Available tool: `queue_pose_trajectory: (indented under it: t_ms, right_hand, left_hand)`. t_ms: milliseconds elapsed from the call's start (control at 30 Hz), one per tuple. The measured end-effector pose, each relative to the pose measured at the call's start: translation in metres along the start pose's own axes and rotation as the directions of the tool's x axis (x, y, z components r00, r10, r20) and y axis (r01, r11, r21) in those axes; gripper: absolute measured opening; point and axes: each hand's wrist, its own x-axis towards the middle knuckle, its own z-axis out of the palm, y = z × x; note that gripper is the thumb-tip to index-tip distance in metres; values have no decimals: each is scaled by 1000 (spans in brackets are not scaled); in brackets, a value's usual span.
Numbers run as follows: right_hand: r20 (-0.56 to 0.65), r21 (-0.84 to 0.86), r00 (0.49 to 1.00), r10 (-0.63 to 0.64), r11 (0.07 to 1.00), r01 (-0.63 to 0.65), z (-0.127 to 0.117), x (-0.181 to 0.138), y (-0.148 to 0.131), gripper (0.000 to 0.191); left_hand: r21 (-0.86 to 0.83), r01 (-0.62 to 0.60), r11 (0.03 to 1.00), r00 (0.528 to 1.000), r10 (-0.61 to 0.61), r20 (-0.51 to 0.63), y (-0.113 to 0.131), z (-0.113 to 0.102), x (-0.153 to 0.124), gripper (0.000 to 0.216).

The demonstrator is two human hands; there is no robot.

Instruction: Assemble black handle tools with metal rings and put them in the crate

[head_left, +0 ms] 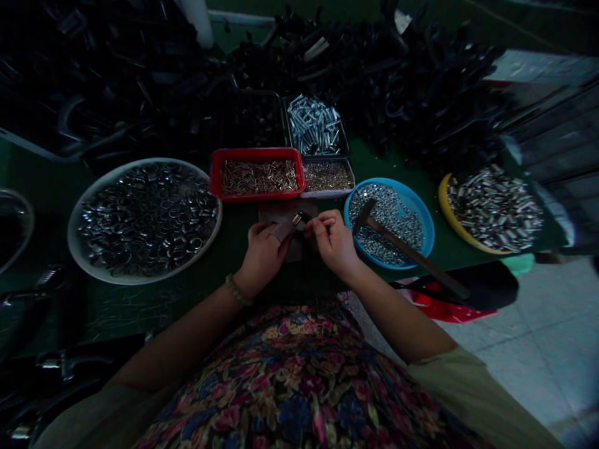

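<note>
My left hand [266,257], with a bracelet at the wrist, is closed around a small dark part with a shiny, ribbed metal piece [297,219] at its top. Just to the right, my right hand [336,243] is pinched, its fingertips against that part's right side; whatever lies between those fingers is too small and dark to make out. Beneath both hands is a flat metal plate [294,252] on the green table. Behind them sits a red tray [216,181] of small copper-coloured pins, beside a pale tray [322,193] of tiny metal pieces.
A hammer [412,252] rests across a blue bowl [428,218] of small metal nuts. Left stands a white basin [77,243] of metal rings. Bolts [314,125] fill a back tray; a yellow bowl [452,226] holds metal cylinders. Dark parts [412,93] are heaped behind.
</note>
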Motion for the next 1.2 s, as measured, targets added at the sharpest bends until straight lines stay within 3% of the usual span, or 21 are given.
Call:
queue_pose_trajectory:
  t_ms: [167, 267, 367, 467, 533, 600, 633, 700, 767, 867, 1200]
  right_hand:
    - [49, -25, 999, 23, 999, -22, 4, 14, -3, 13]
    - [72, 135, 989, 127, 981, -136, 8, 31, 0, 21]
    - [40, 345, 964, 263, 902, -261, 8, 47, 5, 30]
    - [1, 371, 957, 292, 888, -271, -7, 53, 11, 33]
    - [-139, 243, 963, 229, 951, -191, -29, 49, 19, 30]
    - [-312, -42, 946, 89, 993, -108, -57, 42, 33, 28]
    - [-348, -219, 937, 12, 971, -94, -71, 38, 42, 28]
    - [-286, -531, 954, -92, 844, -78, -96, 31, 62, 27]
    - [-164, -706, 980, -116, 707, -34, -113, 24, 78, 30]
    - [-119, -765, 983, -138, 644, -2, -124, 13, 87, 35]
    - [-126, -673, 981, -145, 740, 22, -119, -18, 83, 28]
  left_hand:
    - [-1, -26, 1000, 1000, 26, 14, 0, -2, 5, 27]
    - [14, -34, 999, 999, 34, -5, 1, -1, 6, 28]
    - [13, -31, 999, 999, 31, -23, 0, -1, 6, 28]
    - [-47, 4, 999, 1000, -5, -22, -1, -2, 7, 27]
    - [-102, 23, 994, 1000, -25, -18, -3, -4, 9, 24]
    - [-142, 18, 990, 1000, -20, -8, -3, -5, 12, 21]
    - [-151, 7, 989, 1000, -8, -3, -3, -6, 14, 20]
    - [-141, -25, 990, 1000, 27, 9, -1, -6, 17, 19]
    - [-106, -61, 993, 998, 63, 10, 1, -4, 20, 20]
    - [-56, -86, 995, 996, 86, -11, 4, -1, 21, 20]
    - [-227, 4, 974, 1000, -11, -29, 10, -10, 23, 14]
